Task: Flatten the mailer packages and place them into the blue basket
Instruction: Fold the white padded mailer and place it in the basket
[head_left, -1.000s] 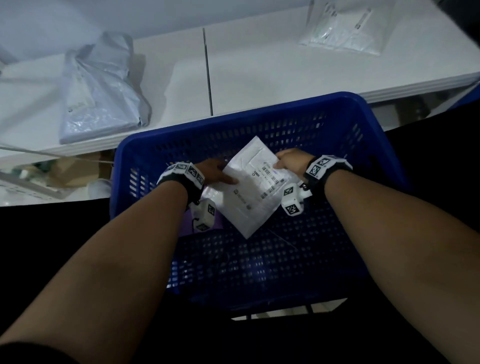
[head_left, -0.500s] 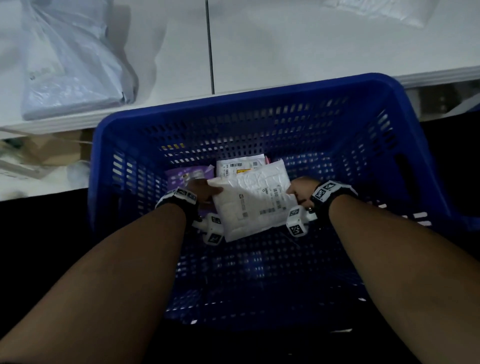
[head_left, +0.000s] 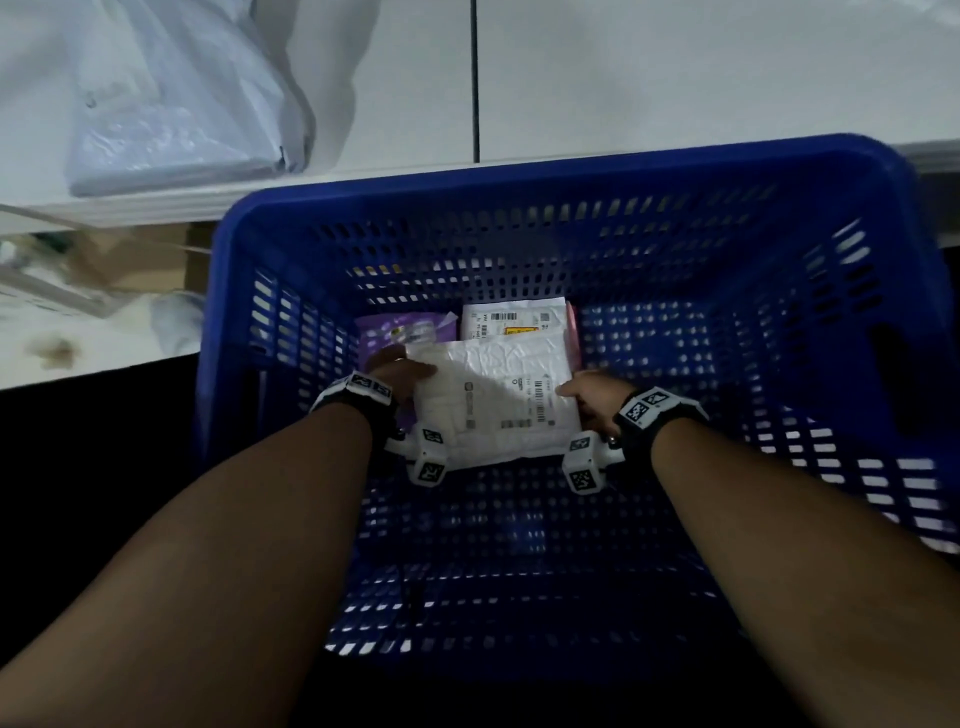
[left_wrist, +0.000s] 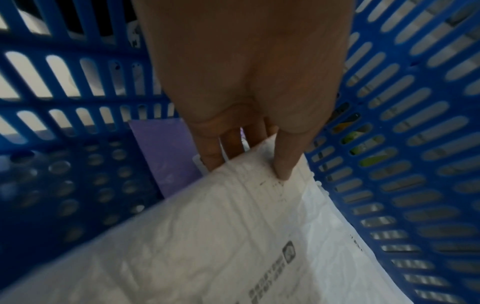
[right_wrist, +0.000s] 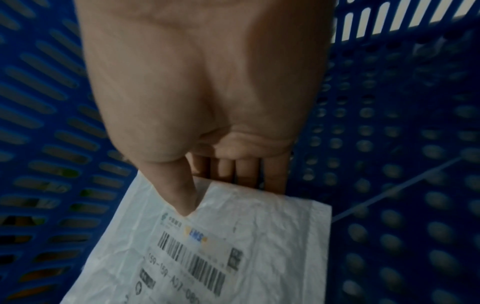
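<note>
A white padded mailer (head_left: 493, 400) with a barcode label is held low inside the blue basket (head_left: 561, 171), near its far side. My left hand (head_left: 402, 371) pinches the mailer's left edge (left_wrist: 259, 185), thumb on top and fingers underneath. My right hand (head_left: 587, 395) pinches the right edge (right_wrist: 233, 205) the same way, its thumb just above the barcode label. Under the held mailer lie a purple mailer (head_left: 400, 330) and a white labelled mailer (head_left: 514, 319) on the basket floor.
The basket stands against the edge of a white table (head_left: 623, 78). A large grey poly mailer (head_left: 171, 104) lies on the table at the left. Cardboard and clutter (head_left: 93, 265) sit below the table edge at the left.
Both hands have carried the white mailer from rim height down into the basket, and it has turned from tilted to nearly level above the two mailers lying there.
</note>
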